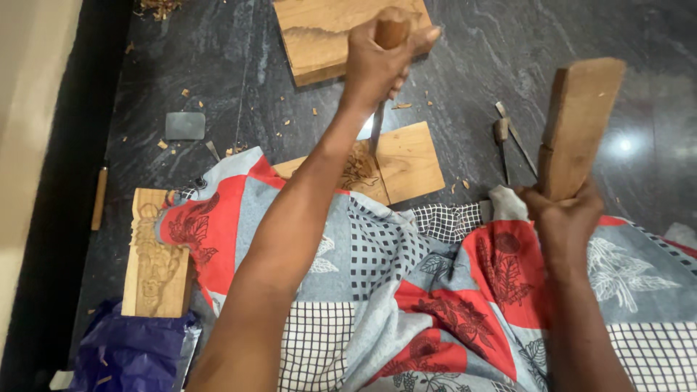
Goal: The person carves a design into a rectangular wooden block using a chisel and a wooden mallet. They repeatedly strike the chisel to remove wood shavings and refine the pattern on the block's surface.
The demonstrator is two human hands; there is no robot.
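While the chisel stands nearly upright with its blade tip on the carved patch of the small wooden board, the left hand is wrapped tight around its wooden handle, fingers fully curled. That board lies on the dark stone floor, its near edge tucked under the patterned cloth over the person's lap. To the right of the board, the right hand clenches the lower end of a flat wooden mallet, raised well clear of the chisel.

A blow landing off the handle's top would likely strike the left knuckles, since they sit just below it. The board looks unclamped, so a hard hit could skid it on the smooth floor and let the edge gouge across the carving. Spare chisels lie loose just right of the board, and a larger carved plank beyond it; a carved panel rests far left.
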